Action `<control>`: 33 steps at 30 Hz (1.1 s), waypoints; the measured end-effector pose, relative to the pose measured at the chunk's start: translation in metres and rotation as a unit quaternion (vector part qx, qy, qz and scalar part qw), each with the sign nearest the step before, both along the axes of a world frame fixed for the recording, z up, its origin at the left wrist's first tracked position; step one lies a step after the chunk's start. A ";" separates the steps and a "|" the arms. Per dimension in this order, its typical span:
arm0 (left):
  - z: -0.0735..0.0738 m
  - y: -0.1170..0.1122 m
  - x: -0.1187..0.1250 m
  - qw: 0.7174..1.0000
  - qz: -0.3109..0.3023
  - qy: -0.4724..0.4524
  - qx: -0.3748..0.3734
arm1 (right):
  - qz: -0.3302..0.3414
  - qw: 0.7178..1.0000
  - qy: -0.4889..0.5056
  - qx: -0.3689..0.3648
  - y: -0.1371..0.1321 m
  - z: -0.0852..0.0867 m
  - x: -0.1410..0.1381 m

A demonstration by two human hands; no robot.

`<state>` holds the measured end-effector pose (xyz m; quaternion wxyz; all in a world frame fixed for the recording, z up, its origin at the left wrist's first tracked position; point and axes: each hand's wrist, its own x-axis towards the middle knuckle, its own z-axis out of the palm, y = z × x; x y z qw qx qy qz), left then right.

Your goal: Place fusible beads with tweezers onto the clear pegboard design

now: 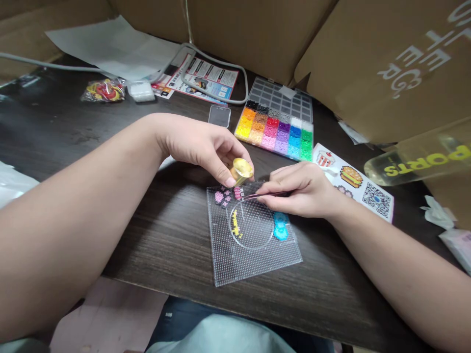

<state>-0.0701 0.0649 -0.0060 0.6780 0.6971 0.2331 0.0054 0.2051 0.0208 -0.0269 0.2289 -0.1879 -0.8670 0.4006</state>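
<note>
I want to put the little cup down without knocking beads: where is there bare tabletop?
Bare dark wood tabletop lies left of the clear square pegboard, under the left forearm, up to the crinkly red-yellow packet. A narrower strip runs right of the pegboard. It is crowded between the left hand holding the small gold cup, the right hand and the multicoloured bead tray.

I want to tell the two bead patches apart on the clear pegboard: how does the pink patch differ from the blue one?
The pink bead patch lies at the far left corner of the clear square pegboard, by the left hand; the blue bead patch lies at the right edge, by the right hand. Pink looks scattered; blue is one solid block. Both sit flat on the pegboard.
</note>
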 end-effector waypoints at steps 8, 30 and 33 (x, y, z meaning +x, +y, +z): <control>0.003 -0.001 0.001 1.000 -0.010 0.014 0.000 | 0.010 1.000 0.014 0.021 0.000 0.000 -0.001; 0.004 -0.005 0.002 1.000 -0.011 0.007 -0.014 | -0.250 0.963 0.093 -0.047 -0.016 -0.001 -0.018; 0.004 -0.004 0.002 1.000 -0.015 0.007 -0.002 | -0.234 0.968 0.088 -0.017 -0.016 -0.001 -0.018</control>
